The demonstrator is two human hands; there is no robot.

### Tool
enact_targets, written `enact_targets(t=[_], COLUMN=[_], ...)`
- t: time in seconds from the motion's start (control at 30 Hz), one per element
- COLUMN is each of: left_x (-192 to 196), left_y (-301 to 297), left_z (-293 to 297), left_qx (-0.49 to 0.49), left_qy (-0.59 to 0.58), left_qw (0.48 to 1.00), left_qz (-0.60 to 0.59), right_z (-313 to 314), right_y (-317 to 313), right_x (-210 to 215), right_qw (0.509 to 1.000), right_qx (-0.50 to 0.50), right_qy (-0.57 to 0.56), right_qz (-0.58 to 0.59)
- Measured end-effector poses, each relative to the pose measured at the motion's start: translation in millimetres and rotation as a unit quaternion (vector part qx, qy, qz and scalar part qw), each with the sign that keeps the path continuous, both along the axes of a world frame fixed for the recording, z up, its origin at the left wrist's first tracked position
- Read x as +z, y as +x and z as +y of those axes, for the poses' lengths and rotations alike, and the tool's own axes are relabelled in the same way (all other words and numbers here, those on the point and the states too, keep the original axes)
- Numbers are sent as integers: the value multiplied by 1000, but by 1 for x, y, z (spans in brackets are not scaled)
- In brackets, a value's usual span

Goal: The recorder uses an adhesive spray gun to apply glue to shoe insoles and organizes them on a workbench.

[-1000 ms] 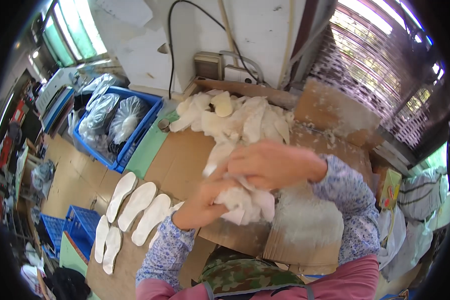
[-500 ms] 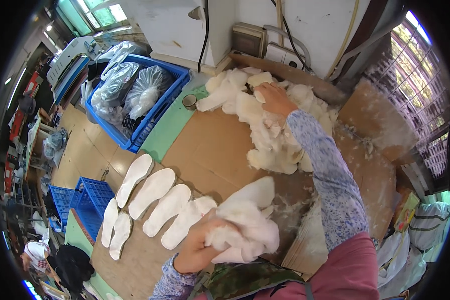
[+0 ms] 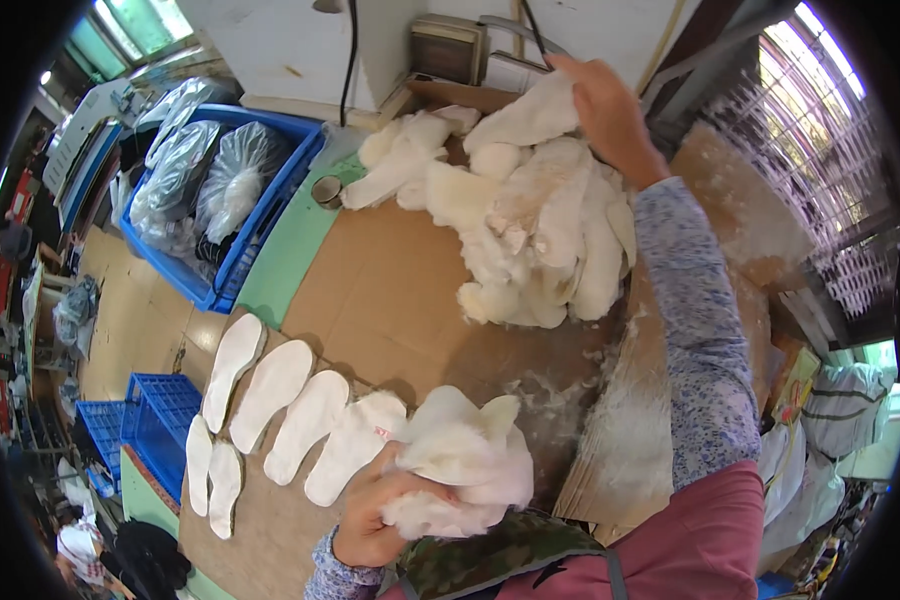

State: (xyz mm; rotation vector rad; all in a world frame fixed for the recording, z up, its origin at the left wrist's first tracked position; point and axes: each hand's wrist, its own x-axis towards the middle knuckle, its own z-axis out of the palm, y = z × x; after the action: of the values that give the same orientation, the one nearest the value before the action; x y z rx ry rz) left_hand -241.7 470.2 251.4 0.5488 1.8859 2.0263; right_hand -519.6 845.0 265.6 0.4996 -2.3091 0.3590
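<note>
— Fleecy white insoles, and both hands busy?
— Yes. The left hand [image 3: 370, 510] presses a bundle of insoles [image 3: 460, 470] against the body, fingers closed round it, likely to keep them together. The right hand [image 3: 605, 105] reaches the far side of the pile [image 3: 530, 220] on the desk [image 3: 390, 290], fingers pinching one fleecy piece [image 3: 525, 115].

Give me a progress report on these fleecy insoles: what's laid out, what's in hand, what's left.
Laid out: a row of white insoles lies flat on the cardboard tabletop, with two more nearer the edge. In hand: the left hand clutches a bundle of fleecy insoles near the body, and the right hand grips one piece atop the far pile. Left: that pile is large and unsorted.
</note>
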Motion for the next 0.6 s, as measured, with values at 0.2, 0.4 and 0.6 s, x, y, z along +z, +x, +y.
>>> enact_targets(t=[0.2,0.4,0.6], left_x=[-11,-5,18], left_y=[10,-8,-11], left_z=[11,27,61], left_qx=[-5,-77,-71], left_qy=[-6,-12,14], left_qw=[1000,983,997], left_qz=[12,166,-20], right_z=[112,79,-43], right_y=[37,84,157], right_x=[56,84,46], right_qw=[968,858,939], right_qx=[6,137,276], right_qy=[-222,-478,-55], right_qz=[-117,-128,-199])
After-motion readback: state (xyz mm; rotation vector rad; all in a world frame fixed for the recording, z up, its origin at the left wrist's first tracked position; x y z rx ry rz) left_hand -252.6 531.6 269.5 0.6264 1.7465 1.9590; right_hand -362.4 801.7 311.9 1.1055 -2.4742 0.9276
